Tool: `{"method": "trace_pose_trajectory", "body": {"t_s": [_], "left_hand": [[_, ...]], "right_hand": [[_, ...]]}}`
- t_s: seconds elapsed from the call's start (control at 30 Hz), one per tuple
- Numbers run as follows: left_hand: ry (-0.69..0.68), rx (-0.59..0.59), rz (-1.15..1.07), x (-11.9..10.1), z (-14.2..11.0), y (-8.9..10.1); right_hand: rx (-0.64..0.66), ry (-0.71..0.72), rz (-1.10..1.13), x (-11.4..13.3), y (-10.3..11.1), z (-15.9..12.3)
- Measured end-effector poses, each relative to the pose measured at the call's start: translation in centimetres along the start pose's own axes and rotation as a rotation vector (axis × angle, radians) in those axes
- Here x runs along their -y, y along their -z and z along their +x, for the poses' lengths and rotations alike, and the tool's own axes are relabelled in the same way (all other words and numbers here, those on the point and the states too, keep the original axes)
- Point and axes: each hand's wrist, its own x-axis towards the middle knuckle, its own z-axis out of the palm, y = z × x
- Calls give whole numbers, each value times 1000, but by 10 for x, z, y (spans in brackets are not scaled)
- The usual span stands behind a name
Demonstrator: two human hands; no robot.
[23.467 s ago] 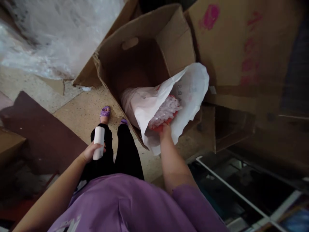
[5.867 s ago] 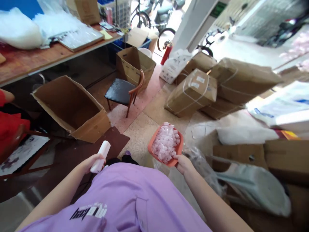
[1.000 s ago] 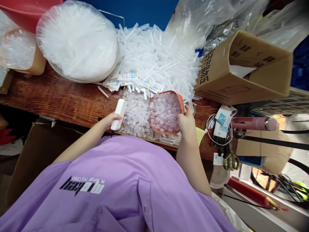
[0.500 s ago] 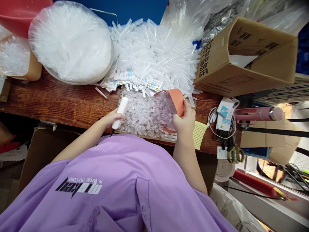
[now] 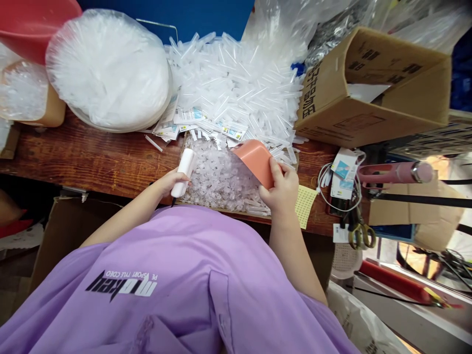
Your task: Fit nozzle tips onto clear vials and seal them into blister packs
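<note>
My left hand (image 5: 172, 183) is closed round a white cylindrical handle-like device (image 5: 184, 172) with a dark cord at its lower end. It rests at the left edge of a heap of small clear plastic pieces (image 5: 217, 177). My right hand (image 5: 280, 186) grips an orange plastic container (image 5: 258, 160), tipped over the right side of that heap with its outer wall facing up. The container's inside is hidden. Just beyond the heap lie printed cards (image 5: 234, 130) and a large pile of clear plastic tubes (image 5: 236, 78).
A bulging clear bag (image 5: 108, 69) stands at the back left, near a red basin (image 5: 37, 24). An open cardboard box (image 5: 332, 108) is at the right. Yellow sticker sheet (image 5: 305, 205), white cable (image 5: 324, 179) and scissors (image 5: 361, 236) lie along the table's right side.
My right hand has turned the orange container over, so its opening, which showed pieces inside, now faces down toward the heap. My left hand has stayed in place.
</note>
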Motion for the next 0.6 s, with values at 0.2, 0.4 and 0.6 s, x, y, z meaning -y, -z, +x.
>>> {"method": "trace_pose_trajectory", "body": {"t_s": [0.2,0.4,0.6], "left_hand": [[23,3,-20,-8,-5,3],[21,-2,-26,-9,-11,3],[47,26,-18,-12,-22,11]], "right_hand": [[66,57,-44,-1,4,0],[1,61,32,-9,13,5],[-66,241,-16,-33,25,-1]]}}
